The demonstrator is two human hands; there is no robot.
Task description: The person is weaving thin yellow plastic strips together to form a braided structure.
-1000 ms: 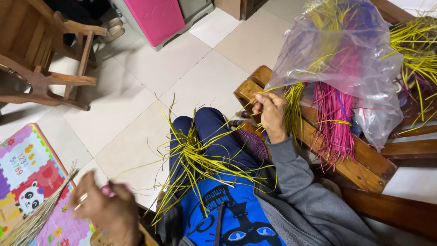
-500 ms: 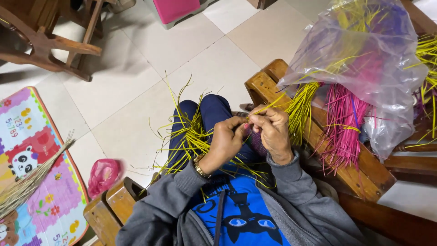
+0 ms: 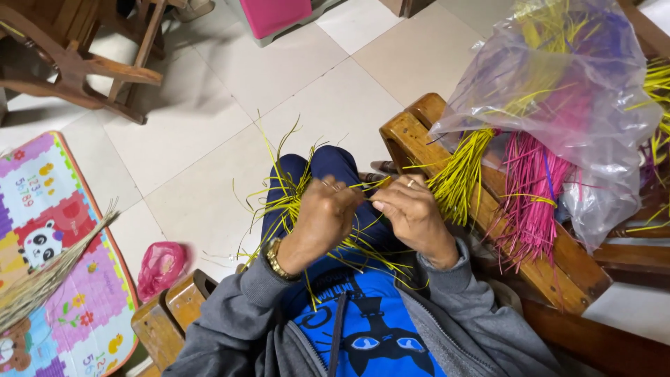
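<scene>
Over my lap, my left hand [image 3: 317,220] and my right hand [image 3: 413,216] meet, both pinching thin yellow strips [image 3: 293,199] that fan out across my dark blue trousers. A small woven piece lies hidden between the hands. To the right, a clear plastic bag [image 3: 558,77] on a wooden bench [image 3: 412,136] spills a yellow strip bundle [image 3: 457,174] and a pink strip bundle [image 3: 530,202].
A wooden chair [image 3: 77,66] stands at the top left on the tiled floor. A colourful play mat [image 3: 49,251] with a straw broom [image 3: 42,283] lies at the left, beside a small pink bag [image 3: 159,269]. A pink bin [image 3: 279,14] sits at the top.
My left hand came up from the floor at the lower left to join my right hand over my lap. The right hand drew back from the yellow bundle toward my lap.
</scene>
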